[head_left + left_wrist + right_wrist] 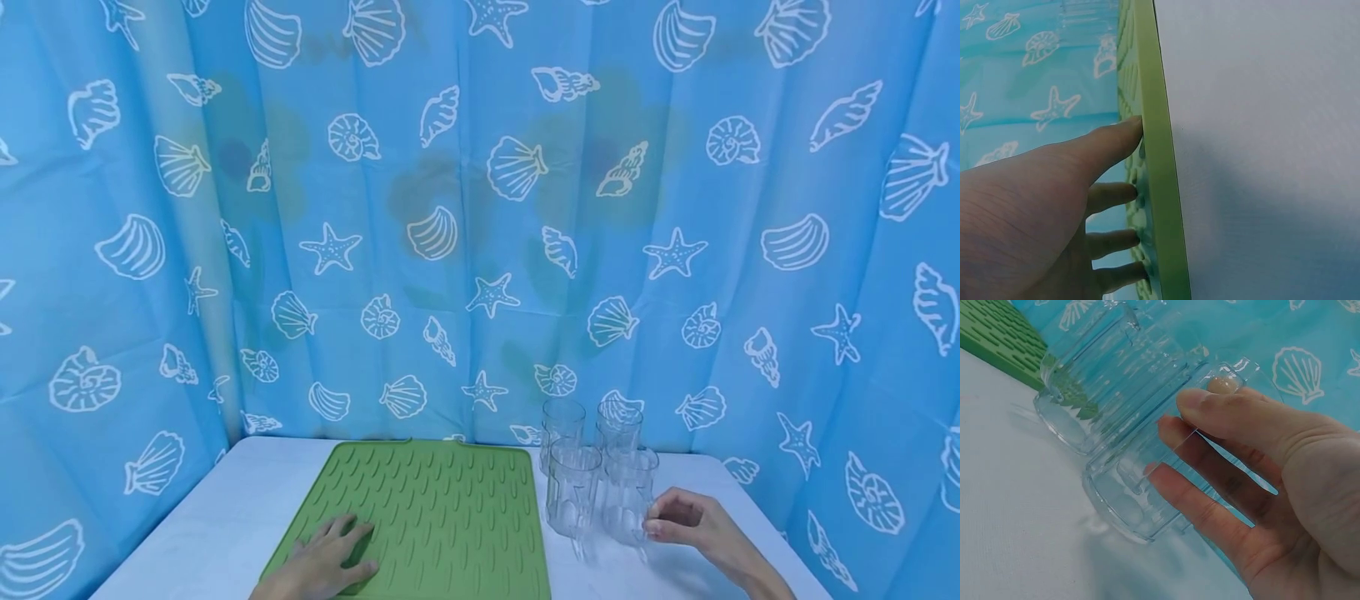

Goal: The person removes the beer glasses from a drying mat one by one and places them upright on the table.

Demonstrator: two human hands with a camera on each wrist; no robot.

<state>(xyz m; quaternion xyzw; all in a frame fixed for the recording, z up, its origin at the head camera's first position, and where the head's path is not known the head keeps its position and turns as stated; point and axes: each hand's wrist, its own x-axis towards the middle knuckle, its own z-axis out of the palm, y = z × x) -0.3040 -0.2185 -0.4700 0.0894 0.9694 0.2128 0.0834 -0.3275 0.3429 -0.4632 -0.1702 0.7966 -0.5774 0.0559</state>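
Note:
My left hand rests on the green ridged drying mat, fingers spread. In the left wrist view its thumb lies at the mat's smooth edge and the other fingertips touch the ridged side. At the right, my right hand pinches the handle of the nearest right clear mug. The right wrist view shows the thumb and forefinger on that handle, with the other fingers seen against the mug's transparent side. The mug stands upright, with its base at the table.
Several clear mugs stand close together; one is just left of the held mug, others behind. The white table carries the mat and mugs. A blue shell-patterned curtain hangs along its back and sides.

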